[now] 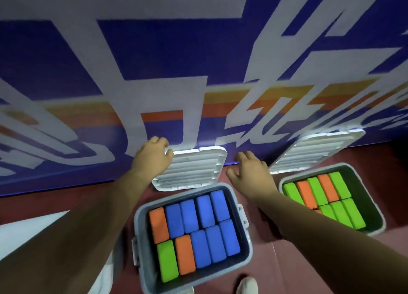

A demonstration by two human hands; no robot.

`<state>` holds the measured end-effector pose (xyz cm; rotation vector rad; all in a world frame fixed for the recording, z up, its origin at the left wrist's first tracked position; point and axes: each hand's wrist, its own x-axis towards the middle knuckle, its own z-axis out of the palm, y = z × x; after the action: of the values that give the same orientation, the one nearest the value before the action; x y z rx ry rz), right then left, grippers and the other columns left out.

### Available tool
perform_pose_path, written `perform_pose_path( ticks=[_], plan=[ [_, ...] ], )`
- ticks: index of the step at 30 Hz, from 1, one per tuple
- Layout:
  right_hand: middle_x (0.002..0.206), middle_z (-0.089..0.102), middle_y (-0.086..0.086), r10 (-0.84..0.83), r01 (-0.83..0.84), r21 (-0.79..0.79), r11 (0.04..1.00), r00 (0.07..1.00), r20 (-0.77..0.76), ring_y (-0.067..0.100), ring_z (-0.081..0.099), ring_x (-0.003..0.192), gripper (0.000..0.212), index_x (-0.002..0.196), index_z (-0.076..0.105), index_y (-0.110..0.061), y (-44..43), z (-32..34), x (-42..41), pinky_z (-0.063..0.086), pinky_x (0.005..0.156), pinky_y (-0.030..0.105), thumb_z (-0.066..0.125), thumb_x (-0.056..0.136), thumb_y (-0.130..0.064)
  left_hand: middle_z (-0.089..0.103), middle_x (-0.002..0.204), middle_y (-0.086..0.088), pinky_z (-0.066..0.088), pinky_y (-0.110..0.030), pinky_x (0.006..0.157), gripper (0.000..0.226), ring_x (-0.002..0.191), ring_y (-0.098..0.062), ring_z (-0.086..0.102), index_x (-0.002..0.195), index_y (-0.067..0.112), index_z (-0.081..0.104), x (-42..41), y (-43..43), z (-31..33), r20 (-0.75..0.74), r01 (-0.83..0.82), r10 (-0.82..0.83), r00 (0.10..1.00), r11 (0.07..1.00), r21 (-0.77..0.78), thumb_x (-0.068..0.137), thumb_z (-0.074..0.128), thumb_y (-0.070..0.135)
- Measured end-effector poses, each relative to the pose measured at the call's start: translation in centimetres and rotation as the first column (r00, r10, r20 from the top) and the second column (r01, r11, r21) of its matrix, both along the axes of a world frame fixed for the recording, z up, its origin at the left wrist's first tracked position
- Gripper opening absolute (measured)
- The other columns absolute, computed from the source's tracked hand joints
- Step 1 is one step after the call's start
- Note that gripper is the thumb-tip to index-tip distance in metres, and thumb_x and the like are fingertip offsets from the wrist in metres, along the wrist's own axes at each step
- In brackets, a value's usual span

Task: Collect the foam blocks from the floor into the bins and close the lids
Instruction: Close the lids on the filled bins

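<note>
A grey bin (247,245) stands on the floor below me, packed with blue, orange and green foam blocks (198,234). Its white ribbed lid (196,167) leans open against the wall behind it. My left hand (152,156) grips the lid's upper left corner. My right hand (249,172) hovers just right of the lid, fingers relaxed, holding nothing. A second bin (375,207) at the right holds green and orange blocks (326,194), and its white lid (318,152) also leans open against the wall.
A blue, white and orange printed wall (154,72) rises right behind both bins. The floor (287,271) is dark red. My white shoe (248,286) shows at the bottom, and a white surface (26,234) lies at the lower left.
</note>
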<state>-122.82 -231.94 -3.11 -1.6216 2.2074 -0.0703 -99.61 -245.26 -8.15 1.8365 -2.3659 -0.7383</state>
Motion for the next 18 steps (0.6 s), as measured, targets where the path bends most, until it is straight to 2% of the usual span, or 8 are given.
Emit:
perform_pose_path(
  ticks=[4,7,9,12,14,16,18],
  plan=[
    [0.123,0.054,0.008,0.091,-0.092,0.012,0.996,0.995,0.041,0.029,0.055,0.109,0.041,0.131,0.051,-0.011,-5.3,-7.8,-0.6,0.038,0.096,0.039,0.044,0.099,-0.035,0.057,0.13,-0.007,0.045,-0.043,0.099,0.036,0.118,-0.03,0.054,0.127,0.013,0.059,-1.6,-2.9,-7.5,0.049,0.016,-0.021,0.999,0.995,0.101,0.095,0.049,0.025],
    [0.123,0.054,0.01,0.188,-0.188,0.014,0.982,0.982,0.033,0.031,0.054,0.109,0.038,0.128,0.052,-0.009,-8.9,-13.6,-0.6,0.042,0.095,0.04,0.044,0.1,-0.033,0.046,0.149,-0.002,0.034,-0.034,0.11,0.044,0.134,-0.024,0.044,0.143,0.022,0.049,-2.7,-4.4,-12.3,0.056,-0.031,0.021,0.998,0.983,0.182,0.1,0.047,0.028],
    [0.121,0.055,0.011,0.237,-0.237,-0.001,0.972,0.971,0.023,0.032,0.055,0.107,0.036,0.125,0.053,-0.008,-10.8,-17.2,-0.7,0.045,0.092,0.04,0.044,0.099,-0.031,0.042,0.153,0.0,0.028,-0.031,0.111,0.044,0.138,-0.021,0.039,0.144,0.024,0.048,-3.0,-4.9,-15.5,0.081,-0.064,0.053,0.995,0.987,0.146,0.102,0.045,0.032],
    [0.121,0.053,0.01,0.312,-0.314,-0.046,0.948,0.949,-0.043,0.031,0.051,0.113,0.038,0.123,0.052,-0.009,-12.3,-21.8,-0.5,0.043,0.093,0.042,0.042,0.099,-0.036,0.046,0.145,0.001,0.034,-0.042,0.102,0.037,0.13,-0.026,0.04,0.134,0.023,0.058,-3.1,-4.4,-18.5,0.166,-0.081,0.087,0.982,0.996,-0.045,0.102,0.043,0.035],
    [0.124,0.051,0.01,0.339,-0.35,-0.074,0.934,0.932,-0.127,0.03,0.048,0.116,0.041,0.125,0.053,-0.01,-12.6,-23.8,-0.4,0.037,0.094,0.041,0.038,0.101,-0.041,0.049,0.135,0.002,0.034,-0.043,0.095,0.032,0.122,-0.027,0.039,0.126,0.026,0.063,-3.1,-3.7,-19.8,0.185,-0.062,0.083,0.979,0.991,-0.118,0.101,0.046,0.036],
    [0.121,0.05,0.01,0.367,-0.394,-0.09,0.915,0.903,-0.223,0.031,0.046,0.112,0.044,0.125,0.055,-0.014,-12.4,-25.1,-0.4,0.033,0.092,0.042,0.033,0.103,-0.045,0.053,0.125,0.005,0.029,-0.039,0.091,0.024,0.115,-0.027,0.038,0.117,0.03,0.066,-3.0,-2.5,-20.8,0.147,-0.064,0.088,0.985,0.985,-0.161,0.099,0.052,0.035],
    [0.119,0.052,0.01,0.44,-0.458,-0.047,0.888,0.874,-0.208,0.031,0.049,0.109,0.045,0.127,0.055,-0.018,-11.6,-26.2,-0.3,0.031,0.094,0.043,0.029,0.104,-0.047,0.059,0.107,0.003,0.03,-0.036,0.084,0.013,0.101,-0.026,0.04,0.104,0.027,0.071,-2.4,-0.8,-21.6,0.056,-0.062,0.078,0.995,0.969,-0.241,0.092,0.065,0.03]
  ],
)
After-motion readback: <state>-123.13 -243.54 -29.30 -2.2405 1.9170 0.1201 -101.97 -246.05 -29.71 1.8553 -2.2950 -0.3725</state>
